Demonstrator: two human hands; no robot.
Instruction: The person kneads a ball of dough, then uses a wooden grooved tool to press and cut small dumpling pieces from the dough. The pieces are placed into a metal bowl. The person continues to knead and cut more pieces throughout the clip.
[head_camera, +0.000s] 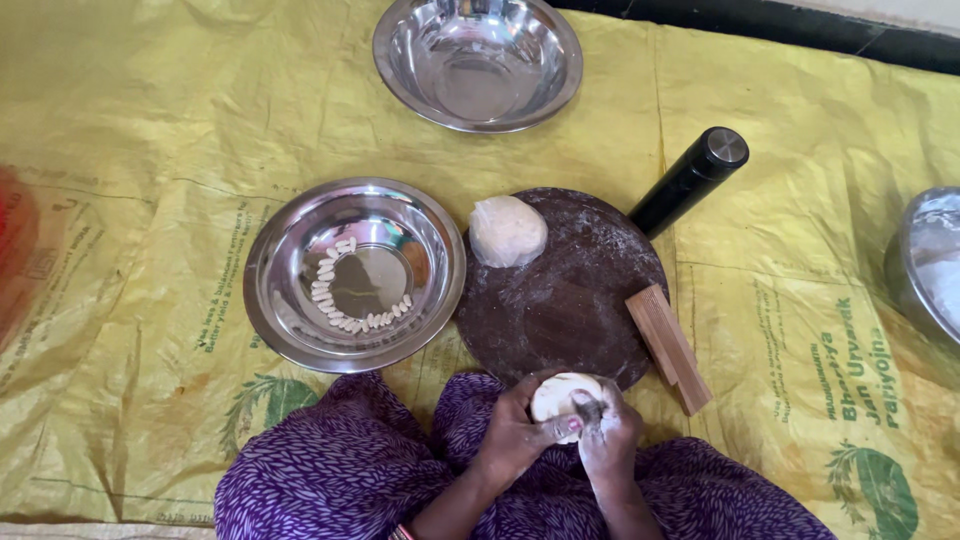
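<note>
My left hand and right hand curl their fingers tight around a soft dough piece, at six o'clock of the round board.

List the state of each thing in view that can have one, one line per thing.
Dough piece: held between both hands.
Left hand: closed on the dough piece.
Right hand: fingers pressing the dough piece.
Dough ball: resting on the round board.
Near steel bowl: holds a curved row of small pale pieces.
Far steel bowl: empty.
Black bottle: lying down, capped.
Wooden comb block: lying at the board's edge.
</note>
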